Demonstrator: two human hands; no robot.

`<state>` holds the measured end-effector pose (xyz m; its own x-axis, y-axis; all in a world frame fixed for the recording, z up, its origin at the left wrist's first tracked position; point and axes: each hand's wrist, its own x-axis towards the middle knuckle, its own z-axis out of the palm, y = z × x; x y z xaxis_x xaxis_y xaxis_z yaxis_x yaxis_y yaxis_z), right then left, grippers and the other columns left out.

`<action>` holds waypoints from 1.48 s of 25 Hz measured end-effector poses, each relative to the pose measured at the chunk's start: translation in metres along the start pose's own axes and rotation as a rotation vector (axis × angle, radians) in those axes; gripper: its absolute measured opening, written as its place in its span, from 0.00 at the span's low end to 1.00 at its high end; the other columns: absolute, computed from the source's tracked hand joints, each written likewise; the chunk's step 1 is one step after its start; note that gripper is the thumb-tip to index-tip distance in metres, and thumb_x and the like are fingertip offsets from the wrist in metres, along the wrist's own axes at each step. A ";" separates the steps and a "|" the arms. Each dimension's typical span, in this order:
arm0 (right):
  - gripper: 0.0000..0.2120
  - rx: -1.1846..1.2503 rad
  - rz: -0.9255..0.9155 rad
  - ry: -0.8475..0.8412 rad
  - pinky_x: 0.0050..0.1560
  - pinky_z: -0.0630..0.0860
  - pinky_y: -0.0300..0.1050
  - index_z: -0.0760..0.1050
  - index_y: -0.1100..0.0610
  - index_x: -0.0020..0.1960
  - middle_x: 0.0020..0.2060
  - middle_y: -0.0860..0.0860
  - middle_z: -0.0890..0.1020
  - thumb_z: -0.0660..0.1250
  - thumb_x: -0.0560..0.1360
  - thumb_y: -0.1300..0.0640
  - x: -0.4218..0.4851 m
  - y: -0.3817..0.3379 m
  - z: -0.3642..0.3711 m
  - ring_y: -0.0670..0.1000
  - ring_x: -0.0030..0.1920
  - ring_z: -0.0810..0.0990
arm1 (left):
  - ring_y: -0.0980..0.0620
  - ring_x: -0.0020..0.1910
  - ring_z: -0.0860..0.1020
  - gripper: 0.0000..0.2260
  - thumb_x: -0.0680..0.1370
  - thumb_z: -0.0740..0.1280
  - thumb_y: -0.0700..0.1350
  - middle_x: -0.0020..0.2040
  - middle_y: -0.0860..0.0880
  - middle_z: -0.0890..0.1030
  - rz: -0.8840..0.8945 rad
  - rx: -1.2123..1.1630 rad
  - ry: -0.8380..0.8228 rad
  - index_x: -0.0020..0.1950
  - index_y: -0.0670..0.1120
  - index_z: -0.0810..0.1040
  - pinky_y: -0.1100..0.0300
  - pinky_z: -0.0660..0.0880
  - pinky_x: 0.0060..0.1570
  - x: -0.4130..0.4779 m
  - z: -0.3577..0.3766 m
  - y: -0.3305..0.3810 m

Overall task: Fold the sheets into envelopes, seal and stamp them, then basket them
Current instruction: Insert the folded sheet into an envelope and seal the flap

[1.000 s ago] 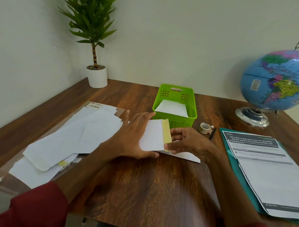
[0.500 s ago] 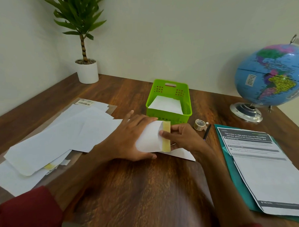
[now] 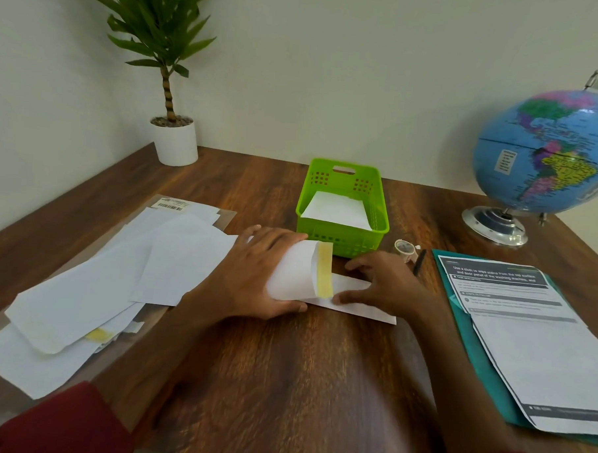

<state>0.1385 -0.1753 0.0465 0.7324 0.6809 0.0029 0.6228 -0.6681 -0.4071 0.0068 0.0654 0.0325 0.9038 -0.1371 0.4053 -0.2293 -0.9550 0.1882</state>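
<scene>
While the left hand [image 3: 251,275] presses flat on a white envelope [image 3: 297,274] on the counter [image 3: 284,379] before the green basket [image 3: 343,207], right-hand fingers [image 3: 352,264], loosely spread, touch its end beside the raised gummed flap [image 3: 324,270], which apparently needs folding down next.

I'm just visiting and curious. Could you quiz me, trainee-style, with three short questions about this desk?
1. True or false: the green basket already holds white paper.
2. Which hand presses the envelope flat? A) left hand B) right hand
3. Fill in: the yellowish strip on the envelope's flap faces ____.

Key: 1 true; 2 A; 3 up.
</scene>
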 end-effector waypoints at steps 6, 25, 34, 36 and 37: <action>0.31 0.006 -0.051 -0.051 0.56 0.80 0.50 0.78 0.54 0.68 0.58 0.50 0.82 0.78 0.70 0.41 -0.003 -0.005 0.001 0.49 0.54 0.79 | 0.52 0.72 0.68 0.47 0.66 0.69 0.76 0.74 0.52 0.69 -0.006 0.001 0.011 0.77 0.52 0.62 0.42 0.63 0.74 0.000 0.004 0.000; 0.10 0.146 0.054 0.515 0.42 0.80 0.45 0.86 0.50 0.52 0.45 0.45 0.86 0.68 0.76 0.50 -0.009 -0.001 -0.015 0.45 0.43 0.82 | 0.49 0.72 0.69 0.49 0.65 0.68 0.76 0.74 0.51 0.70 -0.050 0.013 0.034 0.77 0.51 0.62 0.41 0.61 0.75 0.000 0.004 -0.005; 0.12 0.165 -0.042 0.710 0.40 0.81 0.49 0.86 0.53 0.45 0.39 0.47 0.86 0.66 0.73 0.48 -0.018 -0.005 -0.025 0.47 0.36 0.81 | 0.50 0.73 0.67 0.49 0.64 0.66 0.78 0.75 0.51 0.68 -0.095 0.031 -0.014 0.78 0.53 0.60 0.42 0.58 0.77 0.000 0.002 -0.010; 0.12 0.159 -0.054 0.693 0.39 0.80 0.46 0.86 0.53 0.46 0.39 0.45 0.85 0.66 0.73 0.48 -0.019 -0.005 -0.026 0.45 0.36 0.80 | 0.50 0.74 0.66 0.50 0.64 0.66 0.78 0.75 0.52 0.68 -0.109 0.040 -0.031 0.78 0.53 0.59 0.42 0.58 0.77 0.000 0.001 -0.011; 0.12 0.151 -0.062 0.682 0.39 0.79 0.44 0.86 0.53 0.46 0.38 0.45 0.85 0.67 0.73 0.48 -0.019 -0.006 -0.026 0.44 0.36 0.80 | 0.50 0.74 0.66 0.50 0.64 0.65 0.78 0.75 0.52 0.68 -0.114 0.043 -0.034 0.78 0.54 0.59 0.42 0.58 0.77 0.000 0.001 -0.011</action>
<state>0.1278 -0.1925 0.0720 0.7364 0.3431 0.5830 0.6605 -0.5512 -0.5099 0.0102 0.0757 0.0294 0.9349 -0.0355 0.3532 -0.1098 -0.9751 0.1925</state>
